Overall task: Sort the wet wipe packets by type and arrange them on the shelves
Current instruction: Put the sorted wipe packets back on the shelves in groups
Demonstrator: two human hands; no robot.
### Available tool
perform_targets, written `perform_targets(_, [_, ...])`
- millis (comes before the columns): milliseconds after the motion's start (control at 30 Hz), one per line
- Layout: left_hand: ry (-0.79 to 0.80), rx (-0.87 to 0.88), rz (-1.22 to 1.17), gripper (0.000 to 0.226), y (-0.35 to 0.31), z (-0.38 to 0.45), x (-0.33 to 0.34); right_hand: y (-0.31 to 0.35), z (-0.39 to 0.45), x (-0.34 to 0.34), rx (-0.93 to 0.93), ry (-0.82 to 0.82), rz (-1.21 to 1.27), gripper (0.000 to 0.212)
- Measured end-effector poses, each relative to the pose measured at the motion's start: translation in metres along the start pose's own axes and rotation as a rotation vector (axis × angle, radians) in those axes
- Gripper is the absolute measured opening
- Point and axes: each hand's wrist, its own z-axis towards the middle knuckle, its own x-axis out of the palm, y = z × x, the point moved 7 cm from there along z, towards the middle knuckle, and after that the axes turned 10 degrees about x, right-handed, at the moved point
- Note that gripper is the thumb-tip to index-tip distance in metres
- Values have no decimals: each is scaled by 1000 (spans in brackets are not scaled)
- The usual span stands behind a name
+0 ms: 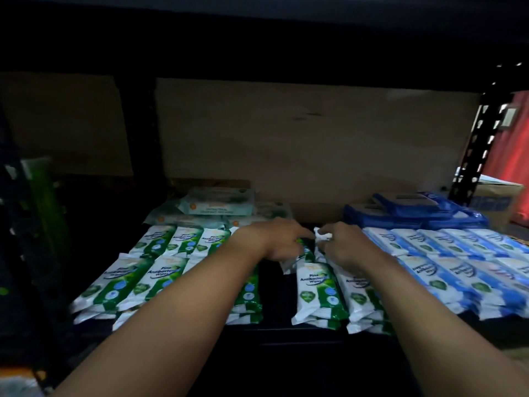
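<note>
**A:** What does the head view show on the shelf?

**B:** A dark shelf [300,336] holds wet wipe packets in groups. On the left lie green packets [137,279] marked "Pine Antibacterial Wipes", in two rows and stacked. On the right lie blue packets [446,270], also in rows. Between them stands a smaller stack of green ones [317,290], near the front edge.

**A:** And behind those?

**B:** Pale teal flat packs [217,203] are piled at the back left, dark blue flat packs [412,212] at the back right. A cardboard sheet [315,144] forms the rear wall.

**A:** Where are the hands?

**B:** Both reach in over the middle gap. The left hand [277,242] curls its fingers down onto a green packet [303,253] lying just behind the small middle stack. The right hand [340,247] is close beside it, its fingertips pinching the white crimped end of a packet [322,234] that sticks up between the two hands.

**A:** Do both hands hold the same packet?

**B:** I cannot tell; the hands hide most of it, and the picture is blurred there.

**A:** Anything at the edges?

**B:** A black perforated upright [481,133] on the right, with a red surface [512,138] and a cardboard box [498,196] beyond it. Something green [43,202] stands in the dark at far left.
</note>
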Motion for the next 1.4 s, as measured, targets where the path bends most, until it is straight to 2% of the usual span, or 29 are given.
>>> perform_targets(133, [32,-62,59,37,8,24,21,0,5,10,-47,-3,-91,33])
perform_targets(200, [-26,-96,40,30,15,32,25,0,7,11,-57,0,-93,33])
perform_targets(267, [-95,-126,22,31,16,36,23,-2,8,11,-59,7,-91,32])
perform_targets(467, [-116,-145,33,31,15,37,22,-3,8,14,-69,27,-63,33])
perform_targets(733, [-43,-145,69,32,20,23,23,10,6,27,-150,81,-9,20])
perform_targets(933, [-14,-146,227,35,22,13,20,13,9,33,-155,115,46,21])
perform_targets(1133, [-9,-113,176,34,28,3,21,6,8,34,-177,162,76,37])
perform_targets(1267, [-37,-97,-110,63,41,-12,12,-5,5,20,-127,201,102,44])
perform_targets(1333, [-17,-51,-14,77,46,-17,9,-8,3,17,-127,222,76,47])
perform_targets(1400, [13,-32,90,77,45,-20,11,-7,2,17,-137,237,65,49])
